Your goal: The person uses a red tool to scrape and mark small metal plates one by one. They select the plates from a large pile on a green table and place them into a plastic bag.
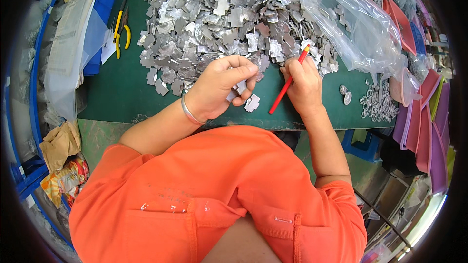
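Note:
A big heap of small flat silver metal pieces [214,24] with notched edges covers the middle of the green tabletop [126,100]. My left hand [217,85], wearing a metal bangle, curls around a few of these metal pieces [240,87] at the near edge of the heap. Just below its fingertips, one loose metal piece [252,103] lies on the table. My right hand [306,85] is closed around a slim red pencil [280,100], which slants across the fingers. Those fingertips reach the heap's near right edge; whether they also touch a piece is hidden.
Yellow-handled pliers [123,34] lie left of the heap, near papers and a blue bin [100,24]. Clear plastic sheeting [351,24] drapes over the heap's right side. Small metal rings [379,102] and two round metal discs [346,96] sit at right, beside red trays [400,24].

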